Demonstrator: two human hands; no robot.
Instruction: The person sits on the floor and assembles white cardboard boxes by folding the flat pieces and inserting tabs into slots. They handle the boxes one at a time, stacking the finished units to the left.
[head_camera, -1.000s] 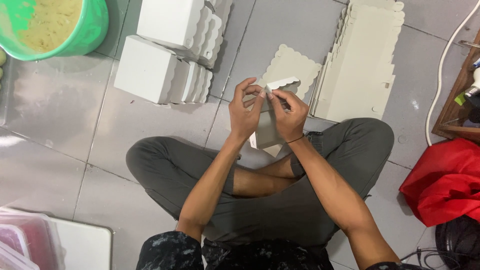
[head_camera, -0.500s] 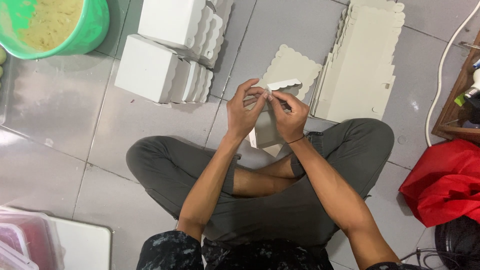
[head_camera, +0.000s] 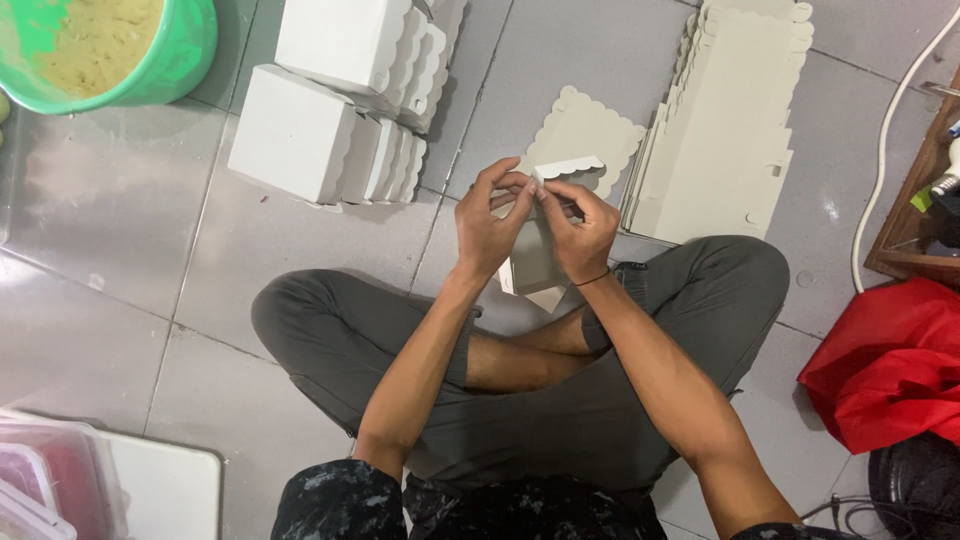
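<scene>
I sit cross-legged on a grey tiled floor. Both hands hold a flat cream cardboard box blank (head_camera: 535, 262) with scalloped edges, just above my knees. My left hand (head_camera: 487, 225) pinches its upper left edge. My right hand (head_camera: 582, 232) grips the upper right, fingertips meeting the left hand's at the white scalloped flap (head_camera: 568, 167). The lower part of the blank hangs between my wrists. Under it lies another scalloped blank (head_camera: 590, 132) flat on the floor.
A stack of flat box blanks (head_camera: 725, 130) lies ahead to the right. Folded white boxes (head_camera: 300, 135) (head_camera: 350, 40) stand ahead left. A green tub (head_camera: 110, 50) of yellowish stuff sits top left. Red cloth (head_camera: 890, 365), a white cable (head_camera: 885, 150) and wooden furniture are at right; pink-lidded containers (head_camera: 40, 480) bottom left.
My hands have stayed in the same spot; the fingers have shifted slightly along the flap, pressing the fold at the top of the blank.
</scene>
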